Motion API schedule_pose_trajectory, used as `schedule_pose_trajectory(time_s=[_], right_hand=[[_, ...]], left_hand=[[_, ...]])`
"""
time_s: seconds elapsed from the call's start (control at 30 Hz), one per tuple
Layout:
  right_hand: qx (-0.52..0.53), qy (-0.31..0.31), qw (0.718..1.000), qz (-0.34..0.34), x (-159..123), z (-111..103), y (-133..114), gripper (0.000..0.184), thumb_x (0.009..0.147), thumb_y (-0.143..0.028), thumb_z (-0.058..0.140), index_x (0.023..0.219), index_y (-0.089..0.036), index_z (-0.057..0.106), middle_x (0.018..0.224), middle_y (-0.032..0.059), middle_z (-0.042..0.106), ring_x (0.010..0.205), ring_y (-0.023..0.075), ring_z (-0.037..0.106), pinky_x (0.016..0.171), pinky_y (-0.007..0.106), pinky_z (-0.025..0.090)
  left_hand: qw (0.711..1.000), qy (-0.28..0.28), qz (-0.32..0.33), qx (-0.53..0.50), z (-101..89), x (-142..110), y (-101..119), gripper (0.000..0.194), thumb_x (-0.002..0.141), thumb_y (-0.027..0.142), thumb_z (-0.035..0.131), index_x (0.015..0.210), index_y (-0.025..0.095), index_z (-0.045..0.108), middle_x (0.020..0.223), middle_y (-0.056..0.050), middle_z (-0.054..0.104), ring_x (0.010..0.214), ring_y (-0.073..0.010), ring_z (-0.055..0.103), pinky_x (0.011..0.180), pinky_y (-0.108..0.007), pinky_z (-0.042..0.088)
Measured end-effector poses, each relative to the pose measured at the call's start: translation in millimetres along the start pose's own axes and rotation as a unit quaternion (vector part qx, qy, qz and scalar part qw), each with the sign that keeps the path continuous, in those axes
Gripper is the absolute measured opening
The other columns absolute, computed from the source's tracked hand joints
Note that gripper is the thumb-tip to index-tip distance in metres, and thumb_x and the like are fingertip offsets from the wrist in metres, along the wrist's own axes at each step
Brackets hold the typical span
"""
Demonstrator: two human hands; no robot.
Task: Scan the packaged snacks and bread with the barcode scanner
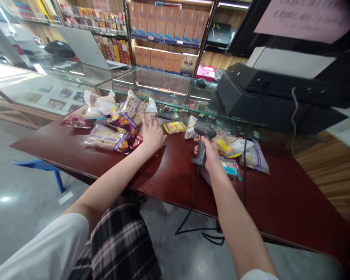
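My right hand (208,149) is wrapped round the handle of a black barcode scanner (203,153), whose head points left over the table. My left hand (153,134) rests with fingers stretched out on the right side of a heap of packaged snacks. Just beyond its fingertips leans a clear bread packet (131,107) with purple print. In front of the heap lies a long bread packet (105,138). A dark red packet (76,118) is at its left end. Between my hands sits a small yellow packet (175,127).
More packets, one with a blue label (231,168), lie right of the scanner on the dark red table (169,179). The scanner's cord (194,190) hangs over the front edge. Behind stand a glass counter (163,87), a laptop (84,46) and a black printer (268,89).
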State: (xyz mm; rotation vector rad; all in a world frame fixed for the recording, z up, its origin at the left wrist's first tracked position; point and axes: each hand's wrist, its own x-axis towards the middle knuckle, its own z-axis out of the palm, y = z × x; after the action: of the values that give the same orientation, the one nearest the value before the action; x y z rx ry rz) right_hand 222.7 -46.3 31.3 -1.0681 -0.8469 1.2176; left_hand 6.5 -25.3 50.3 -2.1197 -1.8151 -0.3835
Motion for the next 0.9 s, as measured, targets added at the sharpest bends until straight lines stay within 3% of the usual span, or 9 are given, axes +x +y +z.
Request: schedule_pose_trajectory(time_s=[0.1, 0.17, 0.27, 0.33, 0.53, 0.67, 0.73, 0.83, 0.9], right_hand=[[0.003, 0.003, 1.000, 0.006, 1, 0, 2, 0.029, 0.071, -0.042, 0.070, 0.081, -0.019, 0.056, 0.080, 0.0012, 0.072, 0.039, 0.0078, 0.053, 0.033, 0.022, 0.043], [0.005, 0.008, 1.000, 0.008, 2, 0, 3, 0.028, 0.072, -0.041, 0.070, 0.081, -0.018, 0.056, 0.079, 0.0010, 0.072, 0.039, 0.0074, 0.053, 0.033, 0.021, 0.043], [0.010, 0.016, 1.000, 0.010, 4, -2, 3, 0.030, 0.070, -0.042, 0.071, 0.083, -0.018, 0.057, 0.077, 0.0003, 0.071, 0.038, 0.0074, 0.053, 0.032, 0.021, 0.042], [0.019, 0.020, 1.000, 0.005, 5, -4, 1, 0.032, 0.070, -0.042, 0.071, 0.085, -0.018, 0.056, 0.078, -0.0001, 0.071, 0.038, 0.0079, 0.053, 0.032, 0.021, 0.043], [0.041, 0.034, 0.999, 0.000, 6, -7, -4, 0.031, 0.071, -0.040, 0.071, 0.087, -0.020, 0.054, 0.081, -0.0005, 0.072, 0.039, 0.0079, 0.054, 0.033, 0.021, 0.043], [0.033, 0.034, 0.999, 0.007, 3, -6, -5, 0.030, 0.073, -0.040, 0.071, 0.087, -0.020, 0.054, 0.081, -0.0001, 0.071, 0.040, 0.0083, 0.054, 0.033, 0.022, 0.043], [0.027, 0.025, 0.999, 0.008, 2, -5, -4, 0.030, 0.072, -0.042, 0.071, 0.086, -0.020, 0.054, 0.081, 0.0003, 0.071, 0.040, 0.0080, 0.053, 0.034, 0.022, 0.043], [0.024, -0.002, 1.000, 0.014, -2, -2, -3, 0.032, 0.072, -0.045, 0.071, 0.085, -0.020, 0.055, 0.080, 0.0005, 0.070, 0.043, 0.0084, 0.054, 0.037, 0.022, 0.043], [0.031, -0.026, 0.999, 0.020, -6, 2, -3, 0.034, 0.071, -0.047, 0.071, 0.087, -0.021, 0.055, 0.077, -0.0001, 0.069, 0.044, 0.0091, 0.053, 0.039, 0.023, 0.044]], left_hand=[[0.998, -0.021, 0.058, -0.001, -2.8, 27, 20, 0.051, 0.085, 0.038, 0.060, 0.125, 0.006, 0.060, 0.142, -0.023, 0.048, 0.137, -0.0386, 0.038, 0.116, -0.053, 0.020], [0.992, -0.073, 0.104, -0.026, 2.9, 45, 29, 0.055, 0.084, 0.039, 0.063, 0.129, 0.008, 0.056, 0.138, -0.021, 0.052, 0.127, -0.0343, 0.050, 0.110, -0.045, 0.030], [0.983, -0.151, 0.098, -0.042, 21.0, 61, 34, 0.069, 0.083, 0.040, 0.064, 0.141, 0.009, 0.044, 0.133, -0.021, 0.056, 0.118, -0.0336, 0.057, 0.097, -0.041, 0.041], [0.983, -0.153, 0.095, -0.042, 34.4, 64, 31, 0.067, 0.087, 0.039, 0.059, 0.143, 0.006, 0.041, 0.131, -0.024, 0.058, 0.118, -0.0352, 0.057, 0.096, -0.042, 0.040], [0.987, -0.111, 0.096, -0.072, 52.8, 65, 21, 0.041, 0.092, 0.032, 0.047, 0.124, 0.009, 0.058, 0.121, -0.023, 0.064, 0.114, -0.0361, 0.058, 0.095, -0.046, 0.038], [0.963, -0.103, 0.028, -0.247, 52.8, 74, 14, 0.042, 0.093, 0.039, 0.044, 0.121, 0.012, 0.061, 0.113, -0.019, 0.068, 0.107, -0.0340, 0.062, 0.093, -0.045, 0.042], [0.903, -0.080, -0.019, -0.423, 52.9, 78, 10, 0.043, 0.092, 0.045, 0.043, 0.112, 0.013, 0.064, 0.106, -0.014, 0.070, 0.102, -0.0304, 0.064, 0.091, -0.041, 0.045], [0.724, -0.038, -0.055, -0.687, 51.6, 80, 1, 0.046, 0.089, 0.051, 0.043, 0.106, 0.014, 0.065, 0.103, -0.010, 0.071, 0.101, -0.0265, 0.065, 0.092, -0.038, 0.047], [0.609, -0.048, -0.069, -0.789, 48.4, 79, -5, 0.051, 0.087, 0.054, 0.043, 0.111, 0.014, 0.063, 0.101, -0.010, 0.072, 0.102, -0.0271, 0.066, 0.093, -0.040, 0.049]])
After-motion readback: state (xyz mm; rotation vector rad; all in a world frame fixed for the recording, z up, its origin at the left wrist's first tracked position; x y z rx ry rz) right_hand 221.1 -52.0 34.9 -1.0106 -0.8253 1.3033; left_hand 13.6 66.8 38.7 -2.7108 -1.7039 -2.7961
